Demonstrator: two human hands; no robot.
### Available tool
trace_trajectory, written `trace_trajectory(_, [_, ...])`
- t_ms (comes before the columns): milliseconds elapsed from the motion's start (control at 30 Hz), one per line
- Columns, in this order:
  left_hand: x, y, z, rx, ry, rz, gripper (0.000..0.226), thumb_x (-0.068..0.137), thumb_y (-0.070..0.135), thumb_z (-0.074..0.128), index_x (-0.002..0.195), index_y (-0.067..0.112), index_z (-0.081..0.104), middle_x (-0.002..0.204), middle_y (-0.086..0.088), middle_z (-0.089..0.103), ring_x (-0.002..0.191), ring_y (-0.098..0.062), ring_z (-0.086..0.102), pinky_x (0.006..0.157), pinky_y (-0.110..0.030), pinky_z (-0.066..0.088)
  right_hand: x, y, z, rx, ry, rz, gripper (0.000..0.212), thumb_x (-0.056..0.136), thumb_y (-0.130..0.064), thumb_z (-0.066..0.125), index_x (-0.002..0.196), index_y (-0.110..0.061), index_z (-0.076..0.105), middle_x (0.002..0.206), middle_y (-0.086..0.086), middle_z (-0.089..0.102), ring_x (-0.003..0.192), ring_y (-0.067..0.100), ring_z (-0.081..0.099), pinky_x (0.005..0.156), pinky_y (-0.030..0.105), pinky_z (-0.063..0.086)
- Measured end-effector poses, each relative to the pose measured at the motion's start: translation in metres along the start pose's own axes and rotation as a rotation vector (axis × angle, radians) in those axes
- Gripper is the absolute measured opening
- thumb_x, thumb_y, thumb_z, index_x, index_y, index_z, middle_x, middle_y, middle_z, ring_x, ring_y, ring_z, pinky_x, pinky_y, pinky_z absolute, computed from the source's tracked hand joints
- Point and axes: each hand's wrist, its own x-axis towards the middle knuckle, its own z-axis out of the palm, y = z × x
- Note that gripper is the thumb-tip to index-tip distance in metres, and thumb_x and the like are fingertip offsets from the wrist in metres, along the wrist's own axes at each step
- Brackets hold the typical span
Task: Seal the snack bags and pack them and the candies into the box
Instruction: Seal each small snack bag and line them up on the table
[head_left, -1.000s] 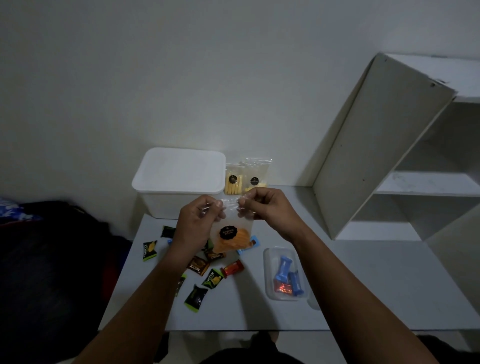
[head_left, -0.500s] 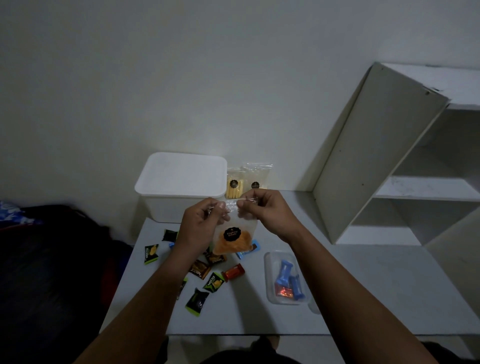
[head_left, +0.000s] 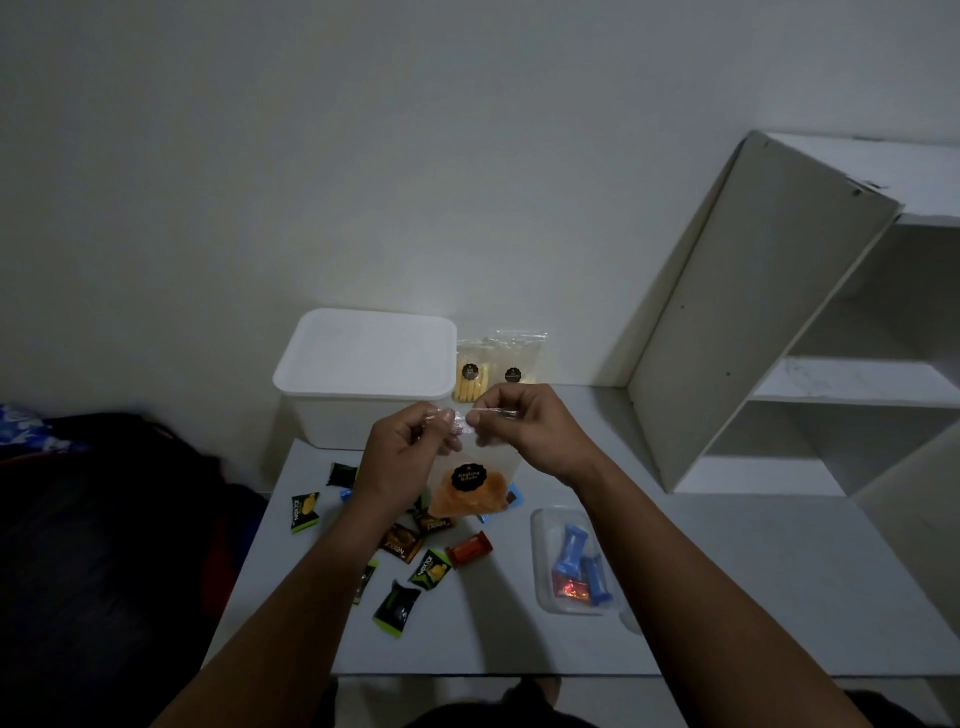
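A clear snack bag (head_left: 475, 486) with orange chips and a round black label hangs above the table. My left hand (head_left: 410, 452) and my right hand (head_left: 524, 431) both pinch its top strip, fingertips close together at the middle. Behind them, two more snack bags (head_left: 470, 374) with yellow sticks lean on the wall beside a white lidded box (head_left: 363, 364). Several wrapped candies (head_left: 431, 569) lie scattered on the white table (head_left: 727, 597) under the bag. A small clear tub (head_left: 571, 571) to the right holds blue and red candies.
A white shelf unit (head_left: 789, 332) stands tilted at the back right of the table. A dark bag or cloth (head_left: 104, 519) fills the left side beyond the table edge. The wall is directly behind the box.
My hands have stayed on the bag's top strip, with the fingertips sliding slightly along it. The camera has tipped a little, so everything sits lower in view.
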Motion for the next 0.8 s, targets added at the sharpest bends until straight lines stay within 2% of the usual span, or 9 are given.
trace_trajectory(67, [-0.001,-0.001,-0.003,0.005,-0.002,-0.01,0.025,0.103,0.013,0.056,0.086,0.007,0.073,0.076,-0.009,0.073,0.073,-0.015,0.069,0.073,-0.028,0.057,0.001,0.001,-0.002,0.007,0.002,0.012,0.016,0.093,-0.011,0.075,0.091,0.005,0.071,0.079,0.009,0.07,0.074,0.023,0.07,0.078,0.036,0.062])
trace_trajectory(167, [-0.001,0.0,-0.005,0.037,-0.017,-0.001,0.026,0.103,0.014,0.055,0.084,0.009,0.072,0.076,-0.01,0.072,0.073,-0.012,0.067,0.073,-0.022,0.055,0.001,0.002,-0.005,0.021,0.014,0.038,0.013,0.09,-0.015,0.079,0.088,-0.003,0.076,0.08,0.011,0.073,0.078,0.025,0.071,0.086,0.047,0.061])
trace_trajectory(333, [0.0,0.0,-0.003,0.051,-0.065,0.008,0.026,0.104,0.013,0.054,0.086,0.006,0.072,0.078,-0.011,0.072,0.075,-0.011,0.068,0.072,-0.021,0.053,0.001,-0.002,-0.005,-0.019,-0.03,0.002,0.009,0.091,-0.009,0.075,0.09,-0.001,0.076,0.078,0.007,0.073,0.075,0.019,0.068,0.076,0.029,0.058])
trace_trajectory(467, [-0.001,-0.001,-0.003,0.051,-0.064,0.03,0.03,0.106,0.012,0.049,0.086,0.007,0.071,0.076,-0.008,0.072,0.073,-0.007,0.067,0.07,-0.017,0.052,0.002,-0.003,-0.003,-0.014,-0.038,-0.004,0.007,0.093,-0.006,0.073,0.09,0.0,0.074,0.076,0.002,0.071,0.073,0.018,0.069,0.073,0.025,0.057])
trace_trajectory(533, [0.001,-0.001,-0.003,0.076,-0.07,0.041,0.031,0.106,0.013,0.048,0.086,0.009,0.071,0.076,-0.004,0.071,0.073,-0.006,0.066,0.07,-0.015,0.051,0.002,-0.001,-0.005,-0.003,-0.021,0.017,0.006,0.091,-0.011,0.076,0.089,-0.005,0.076,0.077,0.005,0.073,0.075,0.021,0.07,0.075,0.031,0.06])
trace_trajectory(633, [0.003,-0.004,-0.007,0.053,-0.013,0.026,0.03,0.106,0.012,0.048,0.088,0.005,0.071,0.078,-0.004,0.071,0.072,-0.004,0.065,0.07,-0.015,0.052,0.0,0.004,-0.009,0.052,0.007,0.051,0.008,0.091,-0.015,0.078,0.09,-0.006,0.077,0.082,0.013,0.075,0.08,0.029,0.072,0.083,0.047,0.06])
trace_trajectory(800, [0.005,-0.004,-0.01,-0.022,0.002,-0.033,0.027,0.104,0.013,0.052,0.087,0.008,0.072,0.078,-0.008,0.073,0.074,-0.013,0.067,0.071,-0.022,0.055,-0.004,0.009,-0.009,0.156,0.031,0.073,0.006,0.093,-0.006,0.072,0.087,-0.005,0.071,0.076,0.007,0.072,0.075,0.024,0.071,0.08,0.043,0.057])
